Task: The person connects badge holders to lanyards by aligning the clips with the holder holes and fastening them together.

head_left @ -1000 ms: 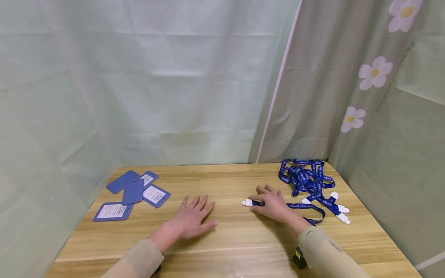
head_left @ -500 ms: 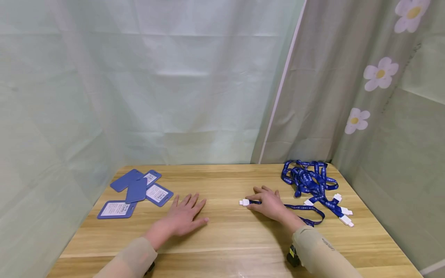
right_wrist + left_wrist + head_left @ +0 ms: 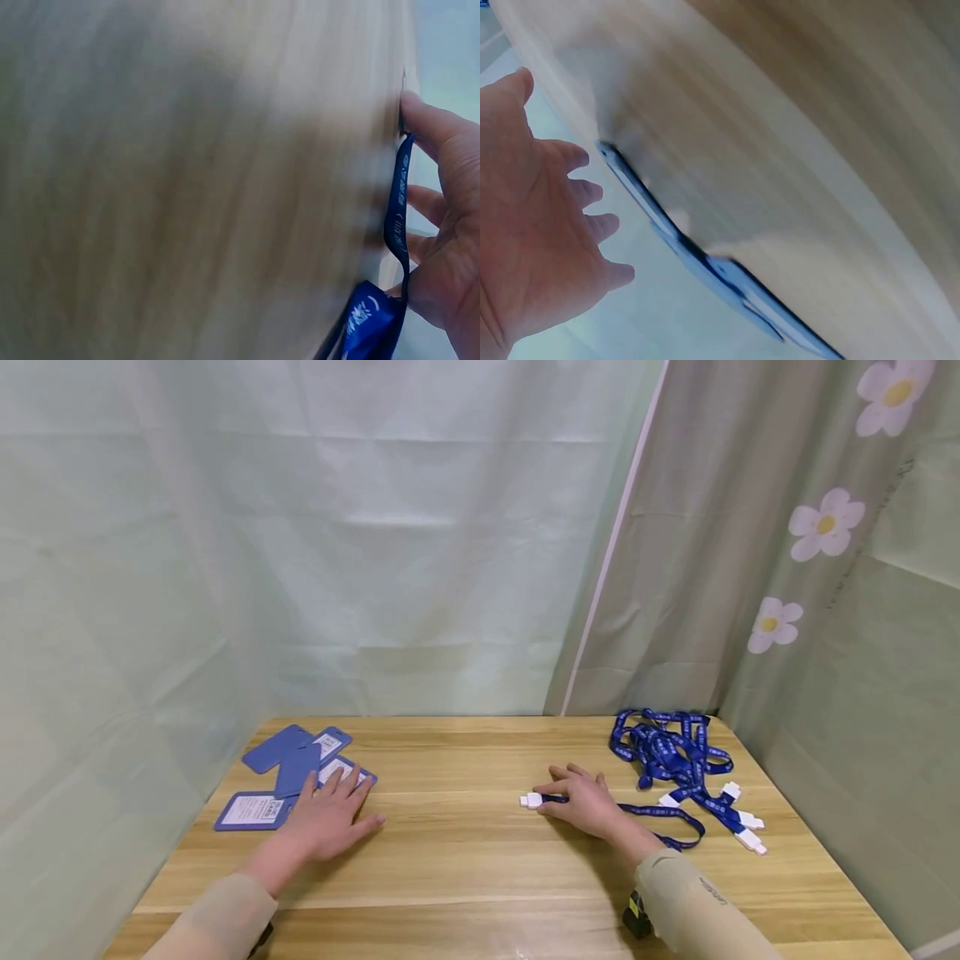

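Left hand (image 3: 328, 820) palm-down, fingers spread; right hand (image 3: 588, 805) palm-down too, fingers bent

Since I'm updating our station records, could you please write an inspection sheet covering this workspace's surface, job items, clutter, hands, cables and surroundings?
Surface: wood-grain table
Job's things: five blue ID card holders at left, partly overlapping; blue lanyard at centre-right; tangled lanyard heap at far right
Clutter: nothing seen
Left hand: over the ID card holders' near side, contact unclear
Right hand: pinches the blue lanyard beside its white end fitting
Cables: nothing seen
Surroundings: pale curtains, white printed flowers at right
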`<state>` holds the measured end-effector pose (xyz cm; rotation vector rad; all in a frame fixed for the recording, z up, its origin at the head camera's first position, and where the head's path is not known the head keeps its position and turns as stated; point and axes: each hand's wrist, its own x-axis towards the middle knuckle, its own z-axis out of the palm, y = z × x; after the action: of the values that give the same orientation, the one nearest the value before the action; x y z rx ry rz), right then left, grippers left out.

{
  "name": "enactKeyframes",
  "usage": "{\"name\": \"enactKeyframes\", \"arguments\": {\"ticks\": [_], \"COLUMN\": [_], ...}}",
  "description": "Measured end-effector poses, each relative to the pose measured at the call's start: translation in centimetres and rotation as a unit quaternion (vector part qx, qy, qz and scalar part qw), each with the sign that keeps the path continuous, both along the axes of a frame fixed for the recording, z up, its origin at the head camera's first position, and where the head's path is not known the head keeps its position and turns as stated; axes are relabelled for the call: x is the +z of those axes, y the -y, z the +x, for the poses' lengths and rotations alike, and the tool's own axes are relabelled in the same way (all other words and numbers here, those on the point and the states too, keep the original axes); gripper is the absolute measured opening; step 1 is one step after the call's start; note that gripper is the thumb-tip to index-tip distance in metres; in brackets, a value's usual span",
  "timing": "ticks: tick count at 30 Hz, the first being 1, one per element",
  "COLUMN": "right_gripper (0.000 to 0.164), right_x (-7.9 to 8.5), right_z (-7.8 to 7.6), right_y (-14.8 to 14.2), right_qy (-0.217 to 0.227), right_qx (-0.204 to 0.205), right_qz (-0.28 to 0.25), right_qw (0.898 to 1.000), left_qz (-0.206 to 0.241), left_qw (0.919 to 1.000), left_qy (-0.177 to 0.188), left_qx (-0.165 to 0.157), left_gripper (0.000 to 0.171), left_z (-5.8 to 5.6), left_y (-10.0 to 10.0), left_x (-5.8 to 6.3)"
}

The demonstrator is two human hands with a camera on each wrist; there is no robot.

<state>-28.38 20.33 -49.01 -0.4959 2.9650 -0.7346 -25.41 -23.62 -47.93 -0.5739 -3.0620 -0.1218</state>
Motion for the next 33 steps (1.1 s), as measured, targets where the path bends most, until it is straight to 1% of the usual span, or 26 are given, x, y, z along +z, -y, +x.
{"name": "enactKeyframes", "arguments": {"ticks": [1,4,7,8,12,15,19,24,28,30,33], "right_gripper": [0.036,0.036,0.036,0.036,0.036,0.037,0.038,0.038,0.038,0.038,0.038], "right_x": [0.0,0.1,0.1,0.1,0.0,0.0,0.1,0.1,-0.1,-0.3,-0.4], "right_z": [0.0,-0.1,0.0,0.0,0.0,0.0,-0.1,-0.2,-0.2,-0.2,-0.2], "right_y": [-0.1,-0.6,-1.3,-1.6,-2.4,-2.6,-2.5,-2.6,-2.6,-2.6,-2.6], "right_qy": [0.001,0.008,0.006,0.006,-0.002,-0.005,-0.001,-0.002,-0.006,-0.009,-0.011], "right_qx": [0.001,-0.004,-0.014,-0.018,-0.022,-0.016,-0.012,-0.014,-0.015,-0.014,-0.013], "right_qz": [-0.001,0.0,0.004,0.005,0.006,0.003,0.003,0.007,0.002,-0.001,0.0], "right_qw": [1.0,1.0,1.0,1.0,1.0,1.0,1.0,1.0,1.0,1.0,1.0], "left_qz": [-0.006,-0.018,-0.02,-0.019,-0.014,-0.005,0.005,-0.002,-0.016,-0.018,-0.01], "left_qw": [1.0,0.9998,0.9998,0.9998,0.9997,0.9996,0.9996,0.9998,0.9995,0.9992,0.9988], "left_qy": [-0.003,0.003,0.002,0.006,0.015,0.023,0.021,0.015,0.012,0.009,0.0], "left_qx": [0.001,0.001,-0.004,-0.004,-0.011,-0.016,-0.017,-0.014,-0.024,-0.034,-0.049], "left_gripper": [0.082,0.086,0.086,0.086,0.085,0.085,0.081,0.075,0.07,0.068,0.067], "left_z": [-0.2,-0.4,-0.5,-0.3,-0.2,-0.3,-0.3,-0.8,-1.1,-1.2,-1.4], "left_y": [0.5,1.6,2.2,2.1,1.7,0.8,-1.1,-4.0,-6.1,-6.8,-7.0], "left_x": [-0.2,-0.4,-0.6,-0.3,-0.1,-0.4,-0.6,-0.7,-0.4,-0.3,-0.2]}}
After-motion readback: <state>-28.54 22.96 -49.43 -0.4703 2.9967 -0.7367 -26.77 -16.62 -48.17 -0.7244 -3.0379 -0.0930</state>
